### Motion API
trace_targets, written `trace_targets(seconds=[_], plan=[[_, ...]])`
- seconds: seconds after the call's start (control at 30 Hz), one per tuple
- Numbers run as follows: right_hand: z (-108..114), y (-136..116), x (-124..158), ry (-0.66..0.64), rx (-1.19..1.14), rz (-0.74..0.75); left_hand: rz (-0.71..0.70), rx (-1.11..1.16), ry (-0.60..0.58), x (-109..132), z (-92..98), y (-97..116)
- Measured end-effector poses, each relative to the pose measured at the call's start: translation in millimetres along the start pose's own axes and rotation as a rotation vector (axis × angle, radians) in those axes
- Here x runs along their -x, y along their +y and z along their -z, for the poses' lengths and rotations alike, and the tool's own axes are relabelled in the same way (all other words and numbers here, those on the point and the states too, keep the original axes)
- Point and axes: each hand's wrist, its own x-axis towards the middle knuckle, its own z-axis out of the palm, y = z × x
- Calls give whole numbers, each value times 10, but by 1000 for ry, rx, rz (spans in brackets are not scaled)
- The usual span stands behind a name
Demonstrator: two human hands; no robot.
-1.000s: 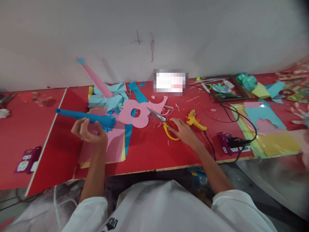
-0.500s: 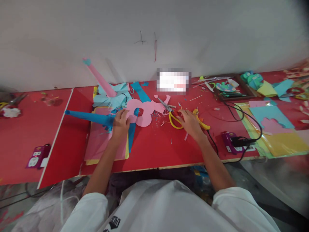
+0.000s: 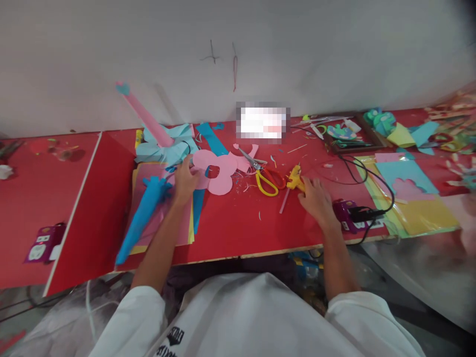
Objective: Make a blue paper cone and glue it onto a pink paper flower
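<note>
Flat pink paper (image 3: 222,186), lobed like petals, just right of left grip (image 3: 186,181); blue paper cone (image 3: 141,217), fringed end, to its left. Left grip palm down at pink edge; grasp cannot be told. Right grip (image 3: 315,199) curled round yellow plastic glue gun (image 3: 296,178).

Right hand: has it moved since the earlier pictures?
Yes, the right hand has moved rightward, toward the purple box, now at the yellow glue gun.
</note>
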Motion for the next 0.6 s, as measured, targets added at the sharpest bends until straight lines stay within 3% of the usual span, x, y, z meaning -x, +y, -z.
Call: trace_targets(seconds=[0.17, 0.4, 0.5, 0.6], plan=[[-140, -100, -7, 131, -148, -130, -29, 195, 78, -1, 54, -32], [-231, -194, 26, 294, -292, -200, -56, 408, 45, -24, 152, 19], [-221, -178, 39, 313, -329, -165, 0, 553, -10, 8, 179, 53], [-224, -153, 38, 316, -365, -151, 56, 702, -143, 83, 181, 111]])
